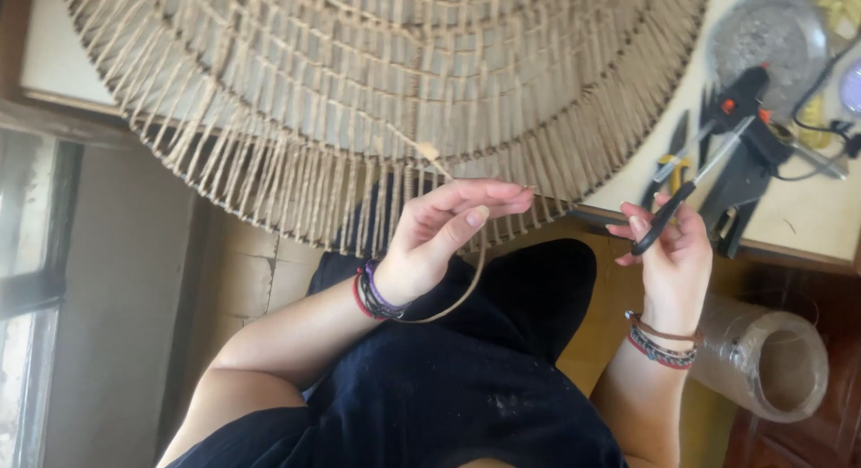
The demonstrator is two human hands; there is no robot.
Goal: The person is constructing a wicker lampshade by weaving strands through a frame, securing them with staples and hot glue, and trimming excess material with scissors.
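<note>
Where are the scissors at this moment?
In the head view, the scissors are on the right, held in the right hand, just below the black glue gun.

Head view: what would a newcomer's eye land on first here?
The big round woven cord frame fills the top of the picture, lying on a pale table. Below it, the left hand pinches a strand of cord running up to the weave, while the right hand holds black-handled scissors. A black glue gun lies at upper right.
</note>
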